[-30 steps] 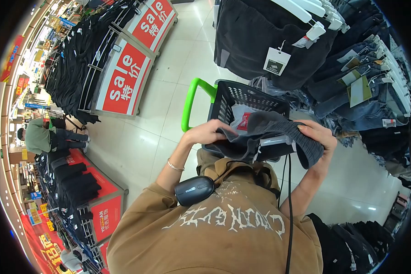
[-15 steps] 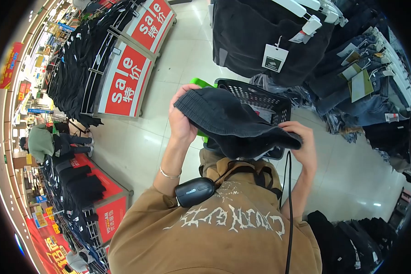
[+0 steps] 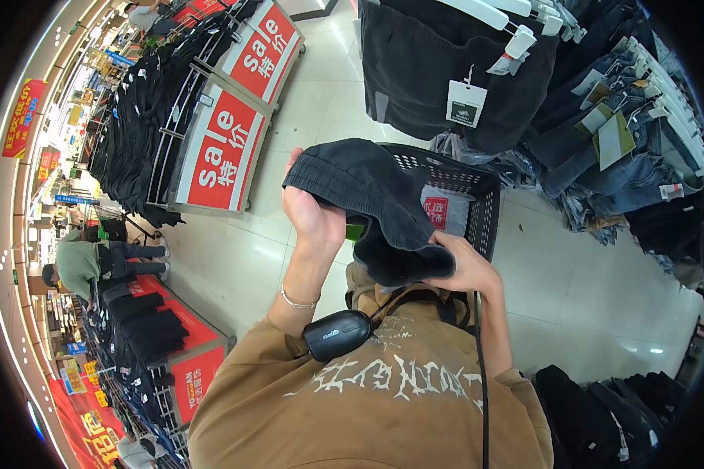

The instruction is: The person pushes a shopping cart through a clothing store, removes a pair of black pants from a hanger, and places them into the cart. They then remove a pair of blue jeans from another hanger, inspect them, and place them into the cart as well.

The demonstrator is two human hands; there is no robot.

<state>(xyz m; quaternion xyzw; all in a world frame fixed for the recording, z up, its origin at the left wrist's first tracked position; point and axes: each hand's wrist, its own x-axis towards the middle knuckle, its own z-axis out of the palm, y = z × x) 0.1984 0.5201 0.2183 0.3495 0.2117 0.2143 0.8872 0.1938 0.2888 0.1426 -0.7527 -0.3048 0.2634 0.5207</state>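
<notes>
A pair of black trousers (image 3: 371,184) with a wide elastic waistband is stretched between my two hands in front of my chest. My left hand (image 3: 314,216) grips one end of the waistband, thumb on the near side. Closed on the other end of the waistband is my right hand (image 3: 471,270), its fingers partly hidden in the cloth. Just beyond and below the trousers is a black perforated shopping basket (image 3: 489,223). Inside it lies a whitish packet with a red label (image 3: 436,211). A bit of green (image 3: 355,232) shows under the cloth.
Racks of dark trousers (image 3: 457,70) and jeans (image 3: 641,141) hang ahead and to the right. On the left stands a rack with red sale signs (image 3: 219,152). A person in a green top (image 3: 82,262) stands farther left. More dark clothing (image 3: 579,406) is at lower right.
My right hand has come leftward and nearer my body, bringing its end of the waistband closer to my left hand. More of the basket and its packet now shows.
</notes>
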